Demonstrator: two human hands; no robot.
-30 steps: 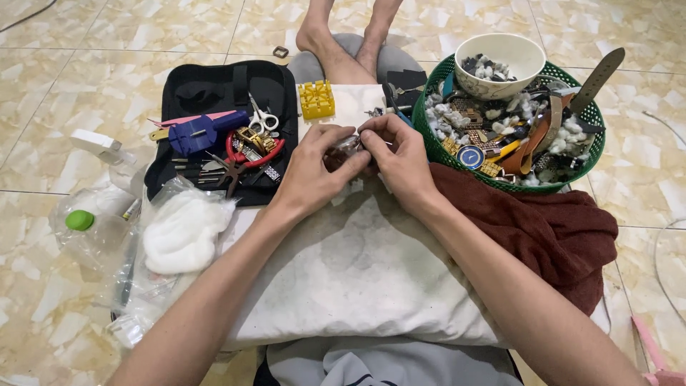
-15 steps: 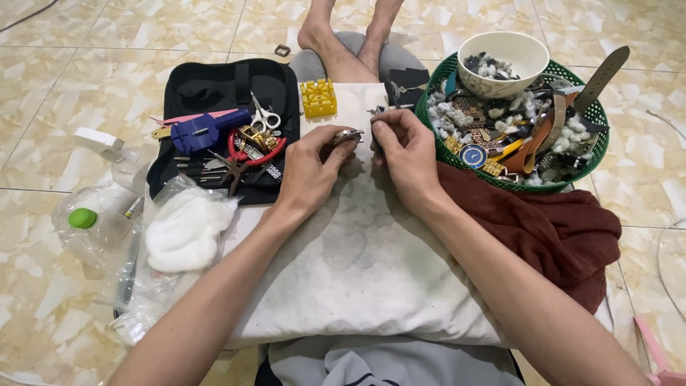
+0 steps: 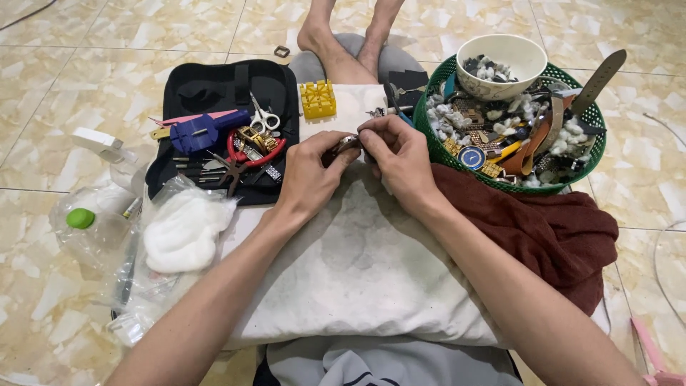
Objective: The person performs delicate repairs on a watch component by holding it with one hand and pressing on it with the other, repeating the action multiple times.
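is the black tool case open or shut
Open: the black tool case lies flat, its scissors, red pliers and blue tool showing.

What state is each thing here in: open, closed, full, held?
Tool case: unzipped, lying open, tools inside.
Green basket: heaped with watch parts.
White bowl: upright, partly filled.
Small metal piece: held between both hands.
Left hand: grip closed on it.
Right hand: pinching it.
Scissors: closed.
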